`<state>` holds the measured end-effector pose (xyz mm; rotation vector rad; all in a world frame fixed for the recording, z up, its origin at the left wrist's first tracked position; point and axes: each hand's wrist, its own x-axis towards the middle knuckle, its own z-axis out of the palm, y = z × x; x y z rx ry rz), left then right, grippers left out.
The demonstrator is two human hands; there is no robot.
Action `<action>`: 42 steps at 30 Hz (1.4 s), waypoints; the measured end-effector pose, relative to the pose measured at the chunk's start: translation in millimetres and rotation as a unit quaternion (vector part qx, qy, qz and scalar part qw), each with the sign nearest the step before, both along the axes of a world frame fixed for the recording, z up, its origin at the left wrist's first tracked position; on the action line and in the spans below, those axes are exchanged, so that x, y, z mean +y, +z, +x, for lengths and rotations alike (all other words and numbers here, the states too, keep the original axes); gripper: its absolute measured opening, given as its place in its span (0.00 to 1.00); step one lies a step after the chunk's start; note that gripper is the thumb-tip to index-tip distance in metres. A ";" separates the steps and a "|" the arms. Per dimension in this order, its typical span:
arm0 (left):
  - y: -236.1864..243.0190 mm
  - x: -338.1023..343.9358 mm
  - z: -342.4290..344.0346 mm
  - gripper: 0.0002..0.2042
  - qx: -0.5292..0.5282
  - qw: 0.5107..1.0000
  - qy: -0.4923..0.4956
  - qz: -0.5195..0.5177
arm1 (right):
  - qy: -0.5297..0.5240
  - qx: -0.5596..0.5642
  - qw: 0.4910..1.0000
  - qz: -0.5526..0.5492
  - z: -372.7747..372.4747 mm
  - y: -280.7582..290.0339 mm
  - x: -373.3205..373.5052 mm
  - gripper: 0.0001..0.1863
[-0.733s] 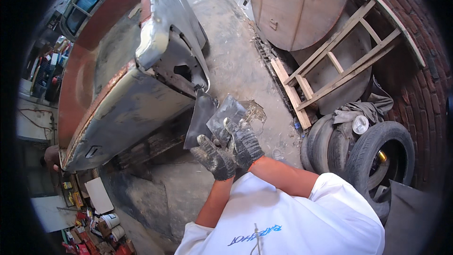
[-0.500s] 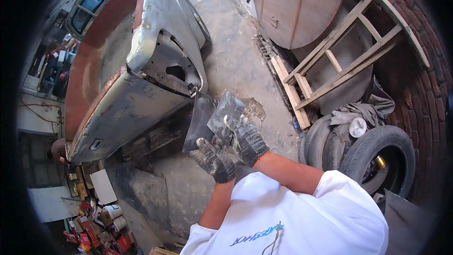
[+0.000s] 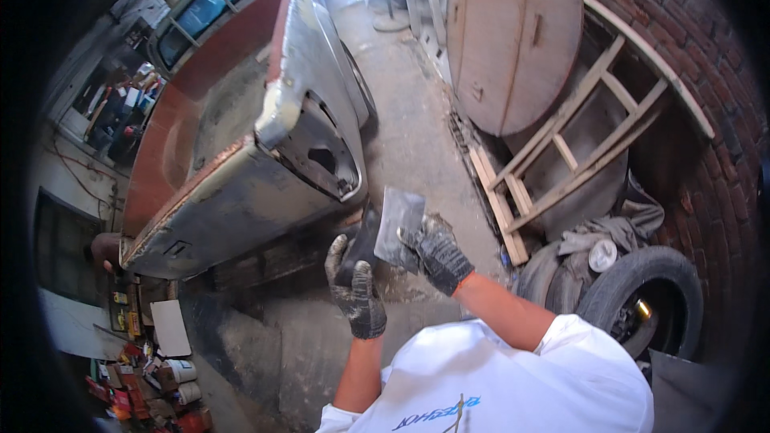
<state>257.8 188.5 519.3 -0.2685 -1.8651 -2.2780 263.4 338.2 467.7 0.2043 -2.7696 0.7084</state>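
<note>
One line of print stood out: slanted blue capital letters (image 3: 417, 418) across the front of the person's white shirt (image 3: 521, 385), darker at the left end and brighter toward the right, where the line climbed. A thin cord (image 3: 459, 410) hung over the lettering and partly covered it. At the lower left, red packages (image 3: 120, 399), yellow packages (image 3: 133, 322) and a white tub (image 3: 183, 370) carried small patches and marks, perhaps labels, too tiny to read. Marks on the dark tyre (image 3: 601, 293) were likewise illegible.
</note>
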 end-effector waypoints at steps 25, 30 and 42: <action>-36.4 -75.2 -5.4 0.20 0.041 0.966 -0.135 -0.217 | -0.060 0.239 0.965 -0.092 -20.4 32.2 -49.3 0.22; -20.0 -72.1 3.4 0.20 -0.033 0.983 -0.162 -0.083 | -0.081 0.196 0.951 0.227 -12.6 42.8 -43.8 0.20; -64.0 -109.6 13.6 0.19 0.144 0.931 -0.111 -0.316 | 0.037 0.289 0.957 0.007 8.3 43.8 -56.9 0.17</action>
